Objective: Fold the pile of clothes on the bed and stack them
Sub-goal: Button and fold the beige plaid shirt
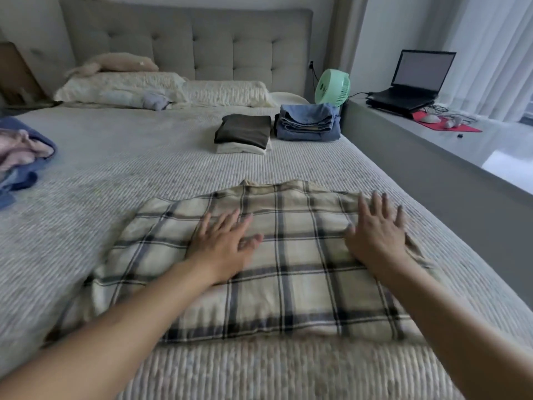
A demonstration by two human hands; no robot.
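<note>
I have both hands flat on the plaid shirt [288,255], which lies folded into a broad rectangle on the bed [129,168] near its foot edge; my left hand [223,245] presses the shirt's middle with fingers straight and spread, and my right hand [376,232] presses near the shirt's right edge, fingers likewise straight, gripping nothing; both forearms reach in from the bottom of the view. Beyond the shirt, toward the headboard [202,44], sits a small stack with a dark brown folded garment [243,129] on top of a cream folded one [242,148]; just right of that stack stands a pile of folded denim [307,122], touching or nearly touching it. Far left of the shirt, at the bed's edge, lies an unfolded heap of blue and pink clothes [20,157]. Behind the denim stands a green fan [331,86]; right of the fan, on the ledge [432,145], is an open laptop [412,79]; pillows [161,89] rest against the headboard.
</note>
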